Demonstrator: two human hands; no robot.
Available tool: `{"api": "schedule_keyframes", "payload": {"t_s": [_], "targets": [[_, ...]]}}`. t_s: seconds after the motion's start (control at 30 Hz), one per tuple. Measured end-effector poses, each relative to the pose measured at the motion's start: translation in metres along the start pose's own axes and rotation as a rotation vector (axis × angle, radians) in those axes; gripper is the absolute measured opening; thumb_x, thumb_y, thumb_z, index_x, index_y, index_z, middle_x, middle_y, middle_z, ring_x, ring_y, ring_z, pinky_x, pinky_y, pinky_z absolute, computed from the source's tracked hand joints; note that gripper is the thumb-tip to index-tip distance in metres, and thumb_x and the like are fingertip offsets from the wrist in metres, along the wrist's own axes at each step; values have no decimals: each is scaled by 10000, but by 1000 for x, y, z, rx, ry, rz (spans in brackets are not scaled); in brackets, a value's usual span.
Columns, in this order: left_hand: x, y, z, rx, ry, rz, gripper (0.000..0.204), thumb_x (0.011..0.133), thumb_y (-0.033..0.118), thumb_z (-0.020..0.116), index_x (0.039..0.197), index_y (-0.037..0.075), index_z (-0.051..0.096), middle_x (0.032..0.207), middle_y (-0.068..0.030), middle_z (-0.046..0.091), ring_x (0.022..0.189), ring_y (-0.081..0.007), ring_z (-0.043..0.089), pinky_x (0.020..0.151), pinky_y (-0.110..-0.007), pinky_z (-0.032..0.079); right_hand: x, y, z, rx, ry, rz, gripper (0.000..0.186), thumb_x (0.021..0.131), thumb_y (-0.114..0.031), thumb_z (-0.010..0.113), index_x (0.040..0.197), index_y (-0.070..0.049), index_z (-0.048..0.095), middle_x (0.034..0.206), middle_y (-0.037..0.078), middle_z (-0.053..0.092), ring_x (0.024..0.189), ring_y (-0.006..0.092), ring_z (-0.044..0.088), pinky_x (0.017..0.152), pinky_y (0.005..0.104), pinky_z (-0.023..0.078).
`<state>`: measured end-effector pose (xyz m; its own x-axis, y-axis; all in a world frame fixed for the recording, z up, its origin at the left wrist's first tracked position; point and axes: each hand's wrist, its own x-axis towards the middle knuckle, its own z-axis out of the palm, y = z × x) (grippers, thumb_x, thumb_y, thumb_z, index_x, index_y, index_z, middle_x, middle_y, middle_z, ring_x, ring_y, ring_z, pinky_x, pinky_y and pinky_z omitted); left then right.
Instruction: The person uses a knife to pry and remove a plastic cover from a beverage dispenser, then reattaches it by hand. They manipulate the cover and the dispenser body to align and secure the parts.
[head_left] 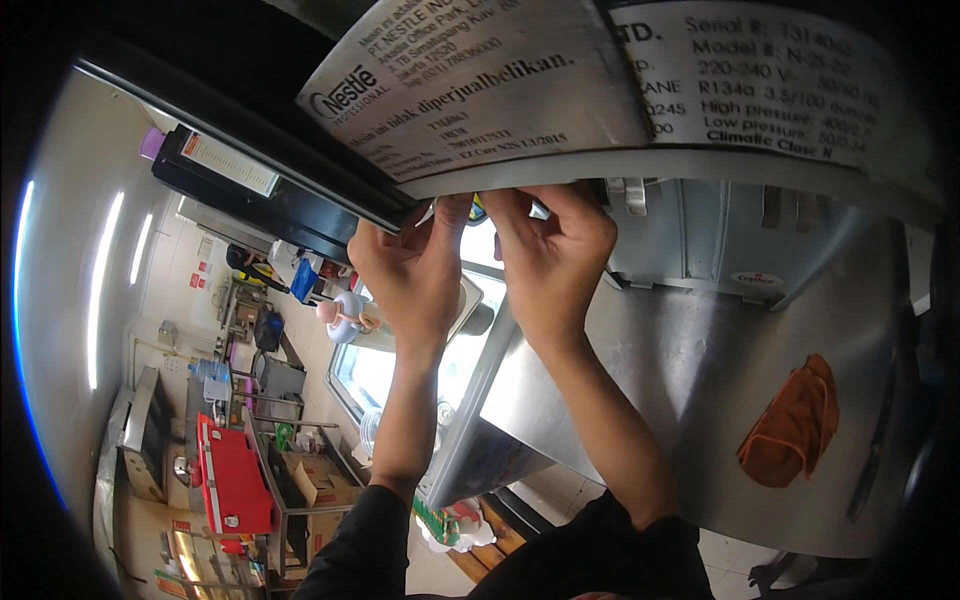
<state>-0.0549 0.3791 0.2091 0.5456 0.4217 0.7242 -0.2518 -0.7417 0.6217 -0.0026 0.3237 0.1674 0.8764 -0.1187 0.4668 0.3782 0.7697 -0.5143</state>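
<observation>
Both of my hands are raised to the lower edge of a machine panel with metal label plates (480,90). My left hand (408,280) is closed, its fingers curled up against the edge beside a dark frame bar (250,150). Close by on its right, my right hand (555,265) is closed too, with thumb and fingers bent together at the same edge. The fingertips of both go behind the panel, so what they grip is hidden. A little yellow and blue shows between the hands, too small to name.
A folded orange-brown cloth (790,425) lies on the steel counter (690,400) at right. Grey metal equipment (740,240) stands behind it. At left are a red cooler box (232,475), a cardboard box (322,478) and a cluttered shelf.
</observation>
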Motion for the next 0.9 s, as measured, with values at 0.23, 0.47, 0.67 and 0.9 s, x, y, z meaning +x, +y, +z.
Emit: {"api": "schedule_keyframes", "payload": {"t_s": [0.23, 0.47, 0.67, 0.9], "targets": [[-1, 4, -2, -33, -10, -42, 219, 802, 53, 657, 959, -64, 558, 910, -131, 641, 858, -184, 624, 765, -288, 522, 0, -9, 5, 57, 49, 274, 70, 784, -34, 663, 839, 4, 643, 666, -5, 586, 489, 11, 424, 393, 165, 288], [-2, 3, -1, -184, -28, -46, 217, 801, 53, 659, 953, -40, 534, 932, -126, 630, 897, -204, 620, 788, -292, 511, 2, -17, -3, 159, 0, 471, 97, 786, -63, 661, 869, -13, 665, 690, 33, 614, 623, 59, 529, 578, 223, 415], [-2, 4, -1, -142, -18, -65, 227, 798, 72, 668, 954, -34, 542, 943, -117, 630, 911, -206, 616, 798, -296, 505, -1, -10, -4, 7, -23, 306, 126, 792, -71, 654, 910, -30, 669, 764, 48, 635, 654, 90, 569, 622, 227, 428], [-2, 0, 1, -177, 3, -60, 240, 793, 71, 674, 974, -25, 551, 932, -110, 634, 912, -193, 612, 802, -298, 501, -1, -15, -3, 11, -1, 281, 161, 801, -73, 646, 956, -31, 655, 787, 50, 628, 653, 85, 559, 541, 202, 428]]}}
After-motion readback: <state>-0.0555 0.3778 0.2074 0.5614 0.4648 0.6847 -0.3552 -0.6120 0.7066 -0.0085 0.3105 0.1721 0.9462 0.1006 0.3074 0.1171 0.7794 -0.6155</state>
